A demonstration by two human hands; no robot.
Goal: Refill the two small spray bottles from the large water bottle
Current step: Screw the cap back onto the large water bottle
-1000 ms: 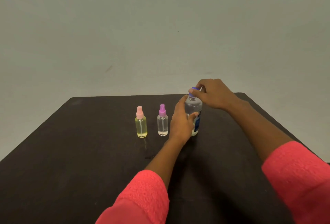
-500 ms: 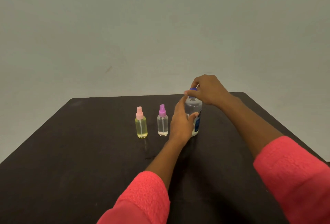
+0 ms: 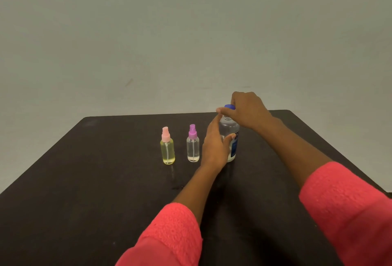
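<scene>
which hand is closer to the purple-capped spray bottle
Left. The left hand grips the large water bottle just to the right of the purple-capped spray bottle. The right hand is farther right and higher, on the blue cap.

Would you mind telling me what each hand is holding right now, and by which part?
Both hold the large water bottle: the left hand wraps its body, the right hand grips its blue cap.

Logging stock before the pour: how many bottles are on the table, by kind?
Small spray bottles: 2, one with a pink top and one with a purple top
Large water bottles: 1, blue cap, held by the left hand with the right hand on its cap
Total: 3
</scene>
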